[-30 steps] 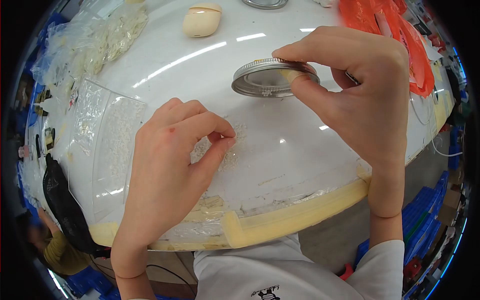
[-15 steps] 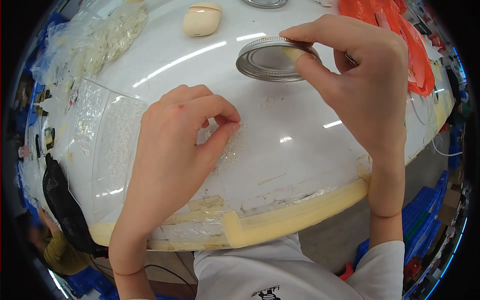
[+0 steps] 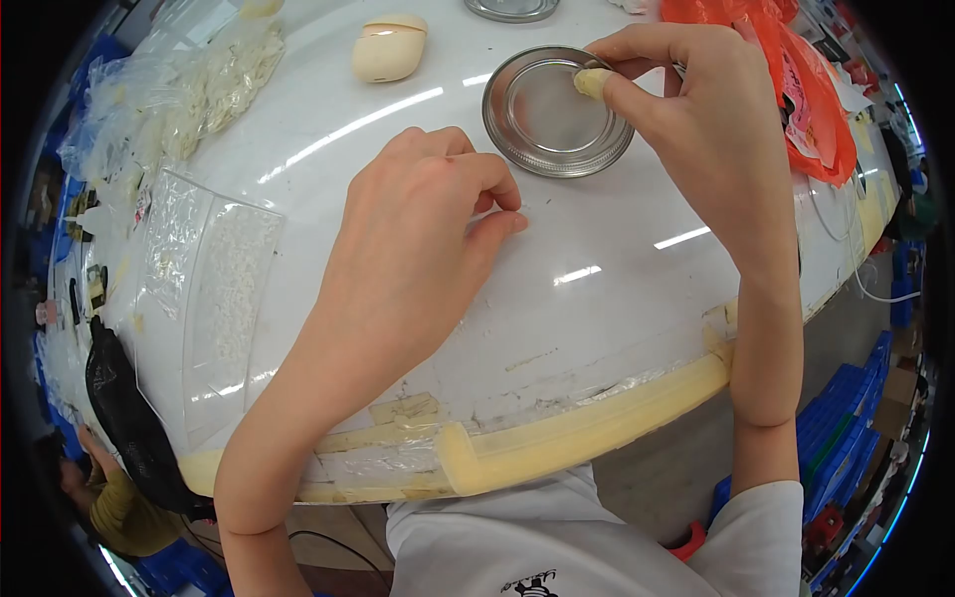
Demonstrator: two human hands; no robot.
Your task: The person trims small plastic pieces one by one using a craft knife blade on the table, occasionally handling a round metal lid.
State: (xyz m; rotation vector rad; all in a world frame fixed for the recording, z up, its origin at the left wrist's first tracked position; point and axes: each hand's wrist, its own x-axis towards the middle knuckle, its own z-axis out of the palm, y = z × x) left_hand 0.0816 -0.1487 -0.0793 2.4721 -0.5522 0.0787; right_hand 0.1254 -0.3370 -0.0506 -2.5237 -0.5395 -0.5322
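My right hand (image 3: 701,129) grips a round silver metal jar lid (image 3: 557,109) by its right edge, thumb on the inner face and fingers around the rim. A yellowish cover wraps the thumb tip. The lid is tilted so its flat inside faces me. Left of and below the lid, my left hand (image 3: 418,229) is low over the white table with index finger and thumb drawn together. Whatever those fingertips may hold is too small to make out. A few tiny clear-white bits lie beside them.
A clear tray (image 3: 224,308) with many small white pieces lies at left, near a black mesh pouch (image 3: 129,418). Plastic bags (image 3: 189,99), a cream case (image 3: 390,50), another metal lid (image 3: 512,8) and a red bag (image 3: 816,119) stand farther back. Yellow tape (image 3: 597,423) covers the front edge.
My left hand has moved right and away from me, toward the lid. My right hand has turned the lid from nearly edge-on to facing me. The scattered white bits no longer show beside my left hand.
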